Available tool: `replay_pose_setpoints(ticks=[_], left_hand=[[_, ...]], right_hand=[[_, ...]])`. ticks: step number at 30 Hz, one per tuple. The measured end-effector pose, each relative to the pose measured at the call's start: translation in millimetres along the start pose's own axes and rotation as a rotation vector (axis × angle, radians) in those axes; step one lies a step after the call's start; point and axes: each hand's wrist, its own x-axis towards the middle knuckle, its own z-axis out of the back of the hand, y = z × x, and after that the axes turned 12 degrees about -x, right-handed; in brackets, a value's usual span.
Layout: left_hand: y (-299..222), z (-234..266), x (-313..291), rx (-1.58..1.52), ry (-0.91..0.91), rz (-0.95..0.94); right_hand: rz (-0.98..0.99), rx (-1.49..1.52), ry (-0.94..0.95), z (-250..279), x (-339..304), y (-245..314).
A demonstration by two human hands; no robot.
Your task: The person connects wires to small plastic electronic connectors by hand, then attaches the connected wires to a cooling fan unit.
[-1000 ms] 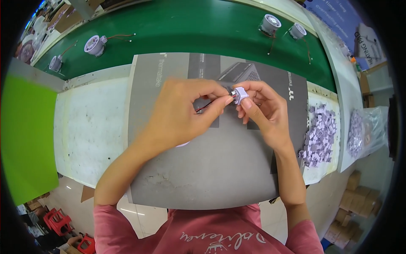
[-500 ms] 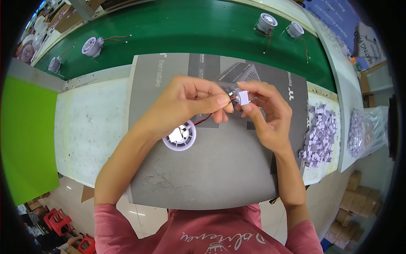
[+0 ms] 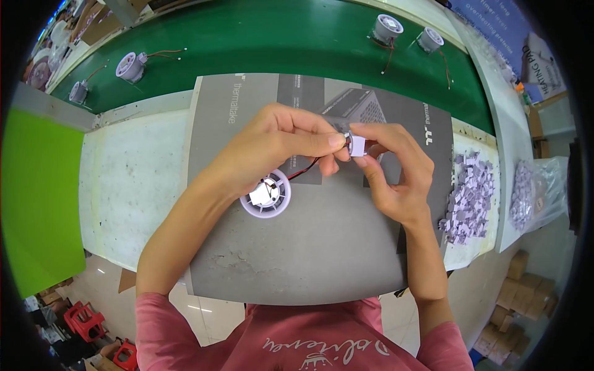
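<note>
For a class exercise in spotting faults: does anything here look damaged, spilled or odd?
Yes: the grey board has a scuffed patch toward its near left, seemingly flaking where the surface around looks smooth. The lilac parts in a loose heap at right look gathered rather than spilled.

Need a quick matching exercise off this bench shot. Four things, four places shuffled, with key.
Things
1. small lilac piece
2. round lilac unit
3. heap of small parts
4. red stools

Places
A. on the white bench surface, at the picture's right
B. on the floor, lower left of the picture
C. at the fingertips of the right hand
D. on the grey board, beside the left wrist

Pairs: 1-C, 2-D, 3-A, 4-B
</note>
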Motion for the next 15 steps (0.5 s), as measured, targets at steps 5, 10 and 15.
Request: replay_pose_setpoints(ticks=[5, 10, 15], left_hand=[[-4, -6, -2, 0.166, -0.067, 0.007], [3, -1, -1, 0.263, -0.065, -0.166], [6, -3, -1, 0.721, -0.116, -0.411]], right_hand=[[0.012, -0.072, -0.003, 0, 0, -2], [-0.018, -0.035, -0.003, -1, -1, 0], [-0.089, 0.013, 0.0, -1, -3, 1]])
